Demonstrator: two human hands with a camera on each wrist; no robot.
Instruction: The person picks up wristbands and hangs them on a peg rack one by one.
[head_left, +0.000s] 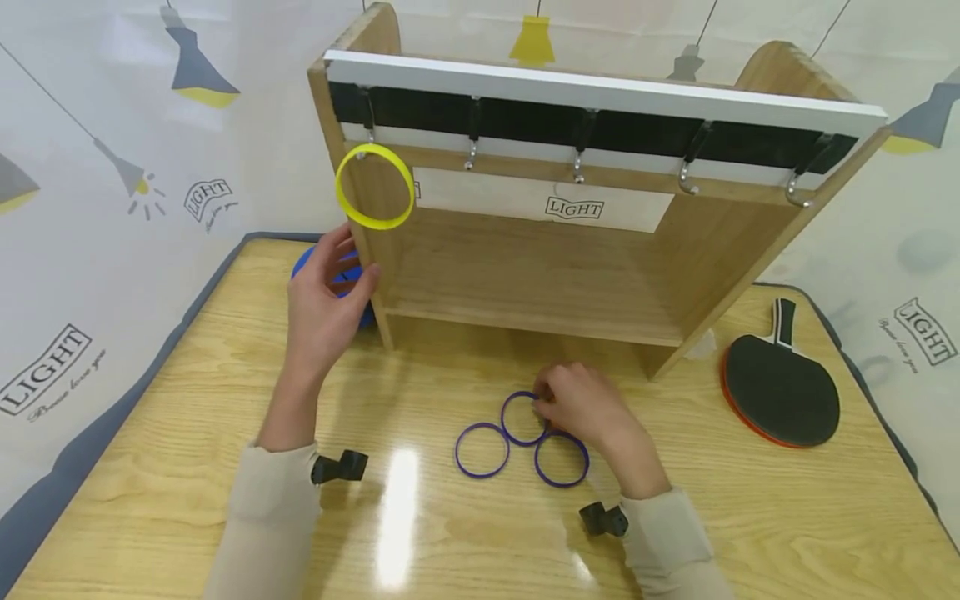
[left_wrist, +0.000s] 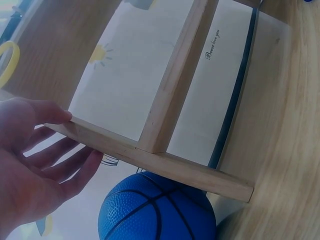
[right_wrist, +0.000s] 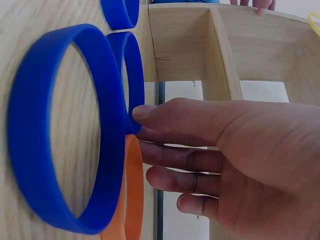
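Note:
A wooden shelf [head_left: 525, 267] stands on the table with a row of hooks along its front. My left hand [head_left: 322, 300] grips its left side panel, thumb in front and fingers behind, as the left wrist view shows. From the leftmost hook hangs a yellow wristband [head_left: 382, 223]. On the table, my right hand [head_left: 588, 408] pinches a blue wristband [right_wrist: 137, 85] between thumb and index finger, the other fingers loosely bent. Two more blue wristbands lie close by, one to the left [head_left: 459, 454] and one nearer me [head_left: 587, 467]. An orange wristband [right_wrist: 137, 185] lies under the right hand, hidden in the head view.
A blue ball [left_wrist: 155, 212] with black lines sits behind the shelf's left side. To the right lies a black and red table tennis paddle [head_left: 783, 392]. Several metal hooks [head_left: 579, 167] line the shelf's top rail. Printed cloth [head_left: 112, 192] surrounds the table.

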